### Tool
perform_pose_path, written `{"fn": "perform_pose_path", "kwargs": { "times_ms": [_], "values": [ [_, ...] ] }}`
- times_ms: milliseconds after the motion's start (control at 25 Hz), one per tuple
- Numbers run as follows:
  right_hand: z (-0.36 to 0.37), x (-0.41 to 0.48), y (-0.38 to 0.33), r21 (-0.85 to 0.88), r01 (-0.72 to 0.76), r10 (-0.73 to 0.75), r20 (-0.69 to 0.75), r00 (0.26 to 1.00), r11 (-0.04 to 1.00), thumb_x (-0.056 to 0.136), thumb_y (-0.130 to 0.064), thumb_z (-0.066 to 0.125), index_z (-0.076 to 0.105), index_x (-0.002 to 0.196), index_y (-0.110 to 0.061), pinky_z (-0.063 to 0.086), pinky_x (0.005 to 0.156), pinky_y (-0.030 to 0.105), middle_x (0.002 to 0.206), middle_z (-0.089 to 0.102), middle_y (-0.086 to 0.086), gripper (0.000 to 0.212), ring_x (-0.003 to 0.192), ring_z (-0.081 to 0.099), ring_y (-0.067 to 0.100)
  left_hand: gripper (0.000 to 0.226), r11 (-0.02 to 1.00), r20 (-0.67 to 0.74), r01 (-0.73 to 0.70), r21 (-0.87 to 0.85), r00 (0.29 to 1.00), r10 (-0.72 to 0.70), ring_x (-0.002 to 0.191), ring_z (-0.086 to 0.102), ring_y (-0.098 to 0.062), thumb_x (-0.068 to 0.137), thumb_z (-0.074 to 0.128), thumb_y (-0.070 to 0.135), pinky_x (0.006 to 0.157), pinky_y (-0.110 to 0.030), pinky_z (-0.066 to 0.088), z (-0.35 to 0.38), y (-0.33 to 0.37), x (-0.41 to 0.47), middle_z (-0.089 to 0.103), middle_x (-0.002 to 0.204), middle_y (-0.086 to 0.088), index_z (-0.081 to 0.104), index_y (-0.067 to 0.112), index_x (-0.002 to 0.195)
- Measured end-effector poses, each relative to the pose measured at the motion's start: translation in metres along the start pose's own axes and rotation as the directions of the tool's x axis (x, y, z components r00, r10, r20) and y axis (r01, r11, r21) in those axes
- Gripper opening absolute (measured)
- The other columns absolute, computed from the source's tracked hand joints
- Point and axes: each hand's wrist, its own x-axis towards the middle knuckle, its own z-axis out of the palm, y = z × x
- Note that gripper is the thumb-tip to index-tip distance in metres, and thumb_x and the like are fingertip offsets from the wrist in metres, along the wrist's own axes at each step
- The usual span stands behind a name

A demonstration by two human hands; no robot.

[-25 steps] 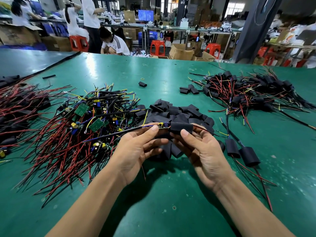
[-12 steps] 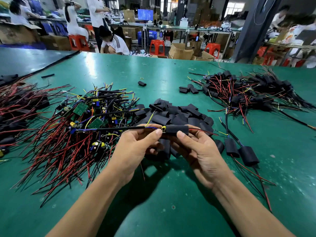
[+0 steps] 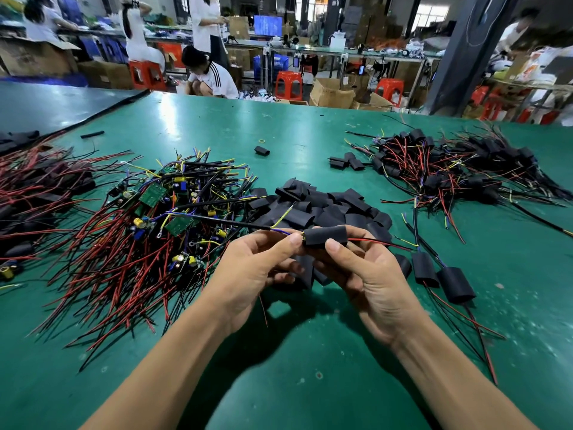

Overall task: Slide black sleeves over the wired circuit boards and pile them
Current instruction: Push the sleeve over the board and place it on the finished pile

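Pinching black sleeve [image 3: 325,235], right hand [image 3: 369,280]; wires [image 3: 280,231], left hand [image 3: 248,274].

Both forearms bare from the bottom edge up; left hand [image 3: 251,271] and right hand [image 3: 366,274] bare too, nails clipped short.

The desk [image 3: 310,361] has a green top that shines under overhead light. Beyond its far edge, red plastic stools [image 3: 288,85] and open cardboard boxes [image 3: 331,95] stand on the floor. A dark pillar [image 3: 455,51] rises past the far right corner, and a darker table [image 3: 46,103] adjoins the far left corner. Farther back are a long workbench [image 3: 387,54], a blue screen [image 3: 268,25] and bright windows [image 3: 434,9].
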Motion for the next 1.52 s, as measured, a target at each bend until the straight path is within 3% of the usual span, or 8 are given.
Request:
{"fn": "perform_pose_path", "kwargs": {
  "times_ms": [120,240,480,600,760,1240,1400,1520],
  "values": [
    [0.002,-0.001,0.002,-0.005,-0.015,0.015,0.015,1.0,1.0,0.075,-0.005,0.071,0.06,0.111,-0.004,0.059,0.074,0.026,0.111,0.073,0.019,0.037,0.1,0.073,0.027,0.04,0.999,0.003,-0.031,0.03,1.0,0.031,0.058,0.062,-0.014,0.066,0.078,0.026,0.054,-0.021,0.048,-0.002,0.0,-0.001,0.071,0.081,-0.006,0.07,0.009,0.101],
    [0.001,-0.001,0.005,-0.008,-0.041,0.041,0.031,0.999,0.999,0.078,-0.006,0.071,0.054,0.124,0.002,0.059,0.08,0.03,0.117,0.071,0.019,0.049,0.106,0.071,0.03,0.043,1.0,0.015,0.019,-0.02,1.0,-0.019,0.06,0.062,-0.014,0.058,0.082,0.029,0.055,-0.022,0.05,-0.004,0.002,0.0,0.071,0.083,-0.007,0.073,0.014,0.097],
    [-0.001,-0.001,-0.003,0.041,-0.027,0.025,0.04,0.999,0.999,0.07,-0.02,0.077,0.064,0.112,-0.015,0.059,0.076,0.03,0.116,0.072,0.014,0.044,0.098,0.073,0.025,0.029,0.983,0.095,0.115,-0.146,0.99,-0.102,0.063,0.07,-0.016,0.063,0.078,0.025,0.058,-0.021,0.055,-0.004,0.006,0.0,0.075,0.088,-0.007,0.079,0.019,0.091],
    [0.001,-0.001,-0.004,0.028,-0.015,0.014,0.028,1.0,0.999,0.08,-0.035,0.068,0.07,0.106,-0.02,0.059,0.077,0.029,0.119,0.072,0.012,0.03,0.097,0.073,0.024,0.02,0.986,0.059,0.105,-0.127,0.993,-0.098,0.061,0.069,-0.014,0.065,0.076,0.024,0.057,-0.02,0.054,0.0,0.004,-0.001,0.074,0.082,-0.003,0.08,0.024,0.085],
    [0.007,-0.002,0.004,-0.008,-0.013,0.013,-0.016,1.0,1.0,0.089,-0.035,0.058,0.076,0.099,-0.027,0.057,0.069,0.025,0.113,0.074,0.013,0.022,0.094,0.074,0.025,0.016,0.987,0.023,0.111,-0.117,0.994,-0.109,0.059,0.068,-0.014,0.066,0.075,0.021,0.056,-0.02,0.053,-0.001,0.002,0.0,0.074,0.079,-0.004,0.08,0.023,0.081],
    [0.002,-0.002,0.008,-0.084,-0.074,0.072,-0.025,0.997,0.994,0.079,-0.028,0.07,0.068,0.114,-0.01,0.062,0.077,0.037,0.107,0.074,0.019,0.039,0.086,0.072,0.029,0.021,0.997,-0.039,0.077,-0.011,0.996,-0.077,0.057,0.065,-0.019,0.074,0.072,0.002,0.052,-0.021,0.051,-0.001,0.004,-0.001,0.07,0.077,-0.012,0.067,0.012,0.091],
    [-0.001,-0.004,0.001,-0.168,-0.179,0.18,-0.006,0.984,0.97,0.069,-0.035,0.078,0.066,0.1,-0.013,0.05,0.051,0.022,0.081,0.071,0.007,0.041,0.058,0.06,0.014,0.022,0.998,-0.022,0.063,-0.014,0.998,-0.064,0.056,0.063,-0.018,0.062,0.075,0.01,0.053,-0.022,0.049,-0.004,0.007,-0.002,0.069,0.075,-0.011,0.073,0.014,0.084],
    [-0.001,-0.008,-0.002,-0.271,-0.293,0.321,0.063,0.945,0.917,0.069,-0.042,0.075,0.069,0.082,-0.021,0.035,0.042,0.019,0.071,0.063,0.002,0.025,0.049,0.051,0.01,0.018,0.997,-0.013,0.076,0.009,0.997,-0.076,0.055,0.06,-0.015,0.06,0.076,0.016,0.06,-0.026,0.044,-0.005,0.006,-0.002,0.067,0.075,-0.011,0.077,0.017,0.078]
  ]
}}
